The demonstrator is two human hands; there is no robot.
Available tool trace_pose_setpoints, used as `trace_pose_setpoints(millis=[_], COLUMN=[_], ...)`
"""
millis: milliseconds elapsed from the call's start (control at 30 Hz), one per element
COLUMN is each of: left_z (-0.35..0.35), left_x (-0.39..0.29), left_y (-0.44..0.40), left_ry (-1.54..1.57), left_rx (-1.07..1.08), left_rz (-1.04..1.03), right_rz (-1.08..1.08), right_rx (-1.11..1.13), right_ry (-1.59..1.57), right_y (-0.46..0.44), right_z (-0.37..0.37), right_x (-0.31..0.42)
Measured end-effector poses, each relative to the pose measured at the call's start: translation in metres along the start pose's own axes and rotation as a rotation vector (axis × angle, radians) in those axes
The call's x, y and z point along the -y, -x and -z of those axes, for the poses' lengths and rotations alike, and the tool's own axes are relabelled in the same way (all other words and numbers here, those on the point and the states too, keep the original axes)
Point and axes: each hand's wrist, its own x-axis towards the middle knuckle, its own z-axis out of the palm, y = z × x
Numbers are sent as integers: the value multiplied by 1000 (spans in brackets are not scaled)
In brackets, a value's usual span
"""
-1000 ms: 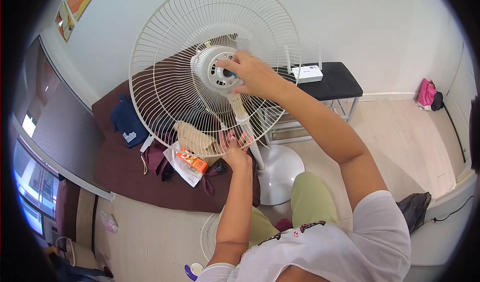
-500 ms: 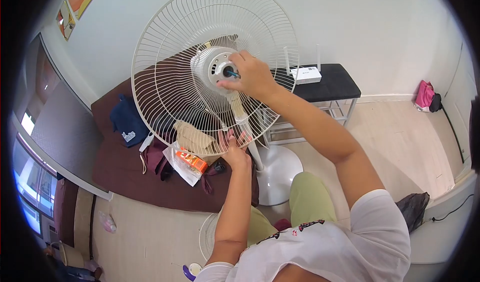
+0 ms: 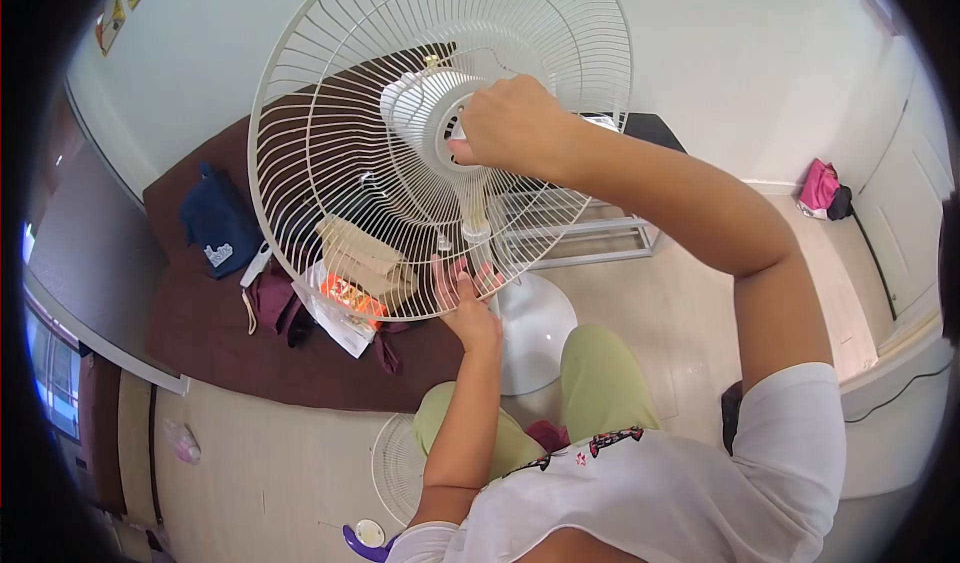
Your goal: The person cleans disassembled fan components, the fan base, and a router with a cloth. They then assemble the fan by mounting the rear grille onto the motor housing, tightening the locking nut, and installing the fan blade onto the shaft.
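A white stand fan's wire rear guard point(image 3: 335, 163) stands tilted in front of me, attached around the motor hub point(image 3: 452, 123). My right hand point(image 3: 515, 128) is curled at the hub's centre, and its fingers hide whatever it grips there. At the guard's lower rim is my left hand point(image 3: 468, 298), with the fingers behind the wires and the thumb in front, holding the rim. The white round base point(image 3: 535, 333) rests on the floor below, beside my knees.
A brown mattress point(image 3: 210, 313) holds a blue bag point(image 3: 215, 221), a paper bag point(image 3: 360, 258) and an orange packet point(image 3: 350, 298). Behind the fan is a black-topped bench point(image 3: 650, 133). Another wire guard point(image 3: 397, 468) lies on the floor, near a purple object point(image 3: 365, 545).
My right hand has closed over the hub's centre, covering the blue-tipped shaft seen before. The guard looks nearer and more tilted, and the camera view has shifted.
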Motion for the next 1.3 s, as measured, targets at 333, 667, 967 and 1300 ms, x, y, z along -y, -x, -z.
trace_pose_setpoints(millis=[333,667,967,1300], left_z=[12,19,21,21], left_x=[5,2,6,14], left_y=[1,-7,-8,-4], left_ry=[-20,-45,-75,-102], left_rx=[64,171,175,174], left_rz=[8,11,-45,-107], right_rz=[4,-690,-755,-591], right_rx=[72,120,206,381], right_ry=[-359,-1505,-1861,-1414], right_y=[7,24,29,21], right_z=[-29,-36,-52,-28], right_x=[-22,5,6,-15])
